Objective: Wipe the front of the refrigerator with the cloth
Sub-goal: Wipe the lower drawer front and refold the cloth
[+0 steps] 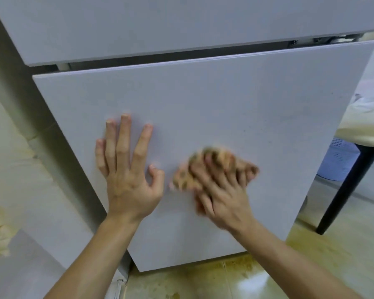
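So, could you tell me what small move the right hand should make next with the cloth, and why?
Probably sweep the cloth rightward across the lower door. The right hand presses it against the door just beside the left hand, which lies flat and blocks the way left, while a wide stretch of door lies bare to the cloth's right.

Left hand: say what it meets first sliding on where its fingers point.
The left hand has only bare lower door ahead; first it would likely meet that door's top edge, then the gap under the upper door.
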Tool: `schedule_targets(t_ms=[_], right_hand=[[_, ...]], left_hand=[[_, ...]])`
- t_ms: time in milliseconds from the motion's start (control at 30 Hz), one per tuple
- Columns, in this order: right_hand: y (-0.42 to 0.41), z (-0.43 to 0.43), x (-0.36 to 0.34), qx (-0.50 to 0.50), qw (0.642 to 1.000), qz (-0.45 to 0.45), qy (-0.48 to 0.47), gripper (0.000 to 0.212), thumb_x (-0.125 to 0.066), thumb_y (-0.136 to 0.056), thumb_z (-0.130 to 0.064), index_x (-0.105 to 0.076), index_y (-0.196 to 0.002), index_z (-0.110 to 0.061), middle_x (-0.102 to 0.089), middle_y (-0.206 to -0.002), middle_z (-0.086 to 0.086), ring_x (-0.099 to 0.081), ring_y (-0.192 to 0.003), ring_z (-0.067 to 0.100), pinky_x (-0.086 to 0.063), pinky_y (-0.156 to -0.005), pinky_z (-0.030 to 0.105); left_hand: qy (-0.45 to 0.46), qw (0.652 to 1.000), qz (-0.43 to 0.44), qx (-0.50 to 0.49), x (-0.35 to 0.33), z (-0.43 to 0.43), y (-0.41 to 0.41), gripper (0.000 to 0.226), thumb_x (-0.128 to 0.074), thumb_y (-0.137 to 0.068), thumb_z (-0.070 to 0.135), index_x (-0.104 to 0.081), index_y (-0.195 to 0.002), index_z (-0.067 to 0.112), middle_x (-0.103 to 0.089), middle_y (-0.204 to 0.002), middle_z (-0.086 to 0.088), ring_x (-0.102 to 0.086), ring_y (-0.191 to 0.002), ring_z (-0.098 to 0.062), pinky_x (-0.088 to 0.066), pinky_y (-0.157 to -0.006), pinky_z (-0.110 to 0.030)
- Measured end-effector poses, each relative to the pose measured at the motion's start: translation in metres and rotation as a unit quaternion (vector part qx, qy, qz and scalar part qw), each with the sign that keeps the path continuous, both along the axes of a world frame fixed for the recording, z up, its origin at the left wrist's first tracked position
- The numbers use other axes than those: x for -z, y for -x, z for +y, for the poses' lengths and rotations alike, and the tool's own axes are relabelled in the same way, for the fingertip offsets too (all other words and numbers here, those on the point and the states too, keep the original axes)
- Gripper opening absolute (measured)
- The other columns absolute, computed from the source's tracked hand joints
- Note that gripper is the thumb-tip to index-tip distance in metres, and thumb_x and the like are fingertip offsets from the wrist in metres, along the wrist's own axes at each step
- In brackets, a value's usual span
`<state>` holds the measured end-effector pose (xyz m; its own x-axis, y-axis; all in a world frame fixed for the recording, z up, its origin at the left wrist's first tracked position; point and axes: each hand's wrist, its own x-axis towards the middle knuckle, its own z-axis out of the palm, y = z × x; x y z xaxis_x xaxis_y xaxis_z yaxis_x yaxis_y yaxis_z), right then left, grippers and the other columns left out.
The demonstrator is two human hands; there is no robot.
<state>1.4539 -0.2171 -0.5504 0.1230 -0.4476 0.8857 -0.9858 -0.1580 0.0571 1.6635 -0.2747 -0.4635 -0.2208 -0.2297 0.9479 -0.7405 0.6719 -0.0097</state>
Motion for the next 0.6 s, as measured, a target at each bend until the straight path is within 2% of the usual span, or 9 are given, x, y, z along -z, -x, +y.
schedule_targets(t_ms=[33, 67, 133, 200, 300, 467, 600], right_hand=[[-0.011, -0.005, -0.033, 0.004, 0.997, -0.067, 0.032, 0.073, -0.051, -0.101, -0.037, -0.017, -0.166, -0.041, -0.007, -0.176, -0.009, -0.013, -0.162, 0.023, -0.007, -0.129, 0.046], [-0.024, -0.009, -0.065, 0.004, 0.989, -0.134, 0.060, 0.074, -0.053, -0.098, -0.034, -0.021, -0.165, -0.036, -0.006, -0.175, -0.004, -0.008, -0.163, 0.024, -0.002, -0.130, 0.050], [-0.045, -0.015, -0.117, 0.002, 0.970, -0.224, 0.099, 0.072, -0.055, -0.095, -0.029, -0.031, -0.163, -0.026, -0.016, -0.174, 0.011, -0.009, -0.163, 0.032, -0.002, -0.130, 0.058], [-0.054, -0.018, -0.135, 0.002, 0.963, -0.240, 0.120, 0.067, -0.053, -0.097, -0.028, -0.036, -0.161, -0.019, -0.020, -0.172, 0.021, -0.012, -0.162, 0.040, -0.006, -0.129, 0.061], [-0.044, -0.024, -0.107, 0.038, 0.980, -0.148, 0.128, 0.060, -0.050, -0.106, -0.034, -0.029, -0.161, -0.023, -0.020, -0.170, 0.019, -0.015, -0.161, 0.039, -0.011, -0.130, 0.057], [-0.010, -0.015, 0.002, 0.033, 0.998, 0.039, 0.047, 0.067, -0.045, -0.108, -0.043, -0.018, -0.168, -0.031, -0.002, -0.177, 0.005, -0.005, -0.164, 0.027, -0.002, -0.132, 0.047], [0.025, 0.006, 0.076, 0.021, 0.993, 0.108, -0.030, 0.074, -0.058, -0.100, -0.042, -0.025, -0.166, -0.038, -0.012, -0.176, -0.007, -0.013, -0.163, 0.017, -0.017, -0.127, 0.043]], left_hand=[[-0.004, 1.000, 0.000, 0.006, -0.004, 0.003, 0.006, 0.080, -0.063, -0.080, 0.008, -0.043, -0.157, 0.012, -0.023, -0.169, -0.016, -0.012, -0.160, -0.035, -0.008, -0.129, -0.057], [-0.009, 1.000, 0.001, 0.010, -0.008, 0.006, 0.012, 0.080, -0.063, -0.079, 0.008, -0.043, -0.157, 0.012, -0.023, -0.169, -0.017, -0.014, -0.160, -0.038, -0.009, -0.129, -0.058], [-0.021, 1.000, 0.012, 0.013, -0.016, 0.011, 0.025, 0.082, -0.064, -0.078, 0.006, -0.043, -0.157, 0.010, -0.023, -0.169, -0.018, -0.015, -0.159, -0.042, -0.009, -0.129, -0.061], [-0.023, 0.999, 0.024, 0.012, -0.019, 0.012, 0.031, 0.083, -0.064, -0.077, 0.004, -0.042, -0.157, 0.009, -0.022, -0.170, -0.018, -0.014, -0.159, -0.043, -0.008, -0.128, -0.062], [-0.022, 0.999, 0.024, 0.009, -0.015, 0.010, 0.028, 0.084, -0.059, -0.076, 0.005, -0.040, -0.158, 0.007, -0.021, -0.170, -0.016, -0.013, -0.159, -0.043, -0.006, -0.128, -0.061], [-0.021, 1.000, 0.008, 0.017, -0.015, 0.007, 0.024, 0.085, -0.059, -0.076, 0.005, -0.038, -0.159, 0.008, -0.020, -0.170, -0.015, -0.012, -0.159, -0.042, -0.001, -0.129, -0.056], [-0.030, 0.999, 0.012, 0.008, -0.015, 0.009, 0.027, 0.085, -0.059, -0.078, 0.001, -0.036, -0.160, 0.009, -0.018, -0.172, -0.017, -0.010, -0.160, -0.041, 0.001, -0.129, -0.056]])
